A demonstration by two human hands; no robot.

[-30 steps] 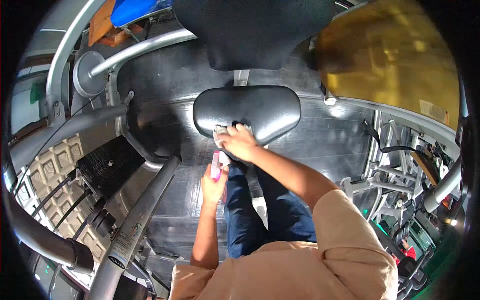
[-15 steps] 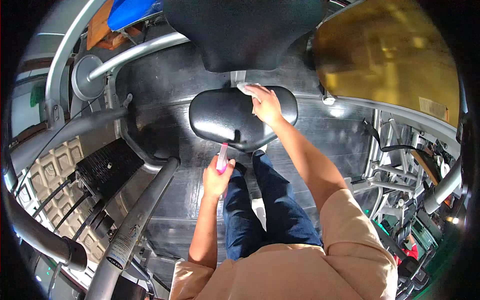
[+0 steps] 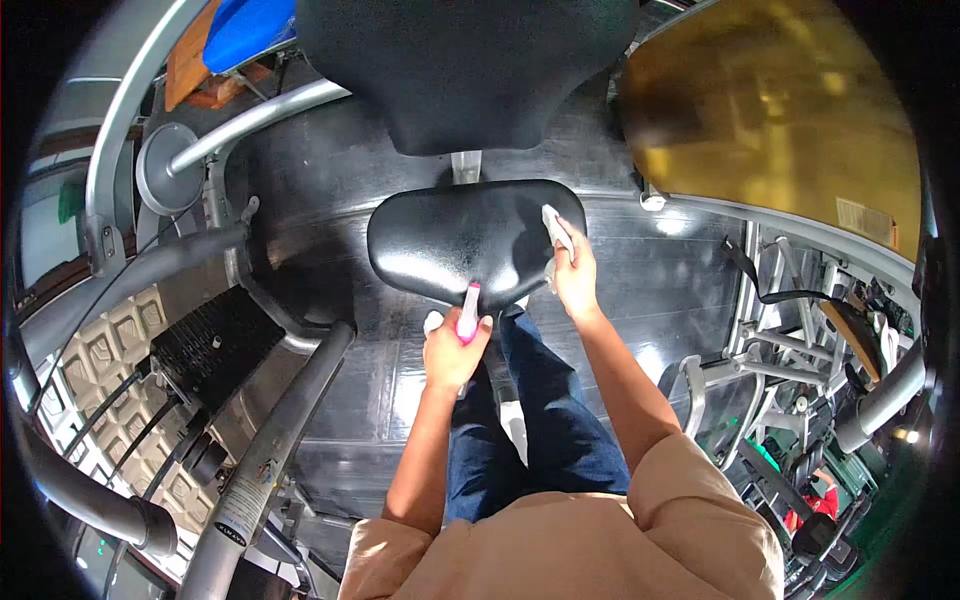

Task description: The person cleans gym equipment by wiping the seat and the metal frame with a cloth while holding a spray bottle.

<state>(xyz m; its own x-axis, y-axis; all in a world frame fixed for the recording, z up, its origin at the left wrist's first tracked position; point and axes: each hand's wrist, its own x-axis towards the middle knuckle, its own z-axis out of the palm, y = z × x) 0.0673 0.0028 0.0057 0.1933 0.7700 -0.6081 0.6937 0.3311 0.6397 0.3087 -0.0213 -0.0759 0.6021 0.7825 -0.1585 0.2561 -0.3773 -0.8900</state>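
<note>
A black padded seat (image 3: 440, 235) lies in front of me, below a larger black backrest (image 3: 465, 70). My left hand (image 3: 455, 352) is wrapped round a spray bottle with a white and pink top (image 3: 470, 312), held at the seat's near edge. Most of the bottle's body is hidden by the hand. My right hand (image 3: 575, 280) grips a white cloth (image 3: 557, 230) at the right end of the seat. Whether the cloth touches the padding is hard to tell.
Grey metal tubes (image 3: 270, 470) and a black weight stack (image 3: 217, 345) stand at the left. A yellowish panel (image 3: 770, 120) fills the upper right, with metal frames (image 3: 780, 360) below it. A person in red (image 3: 822, 500) is far off at the lower right.
My right hand with the cloth went from the seat's near edge to its far edge, then to its right end. My left hand and the bottle shifted right and closer to the seat.
</note>
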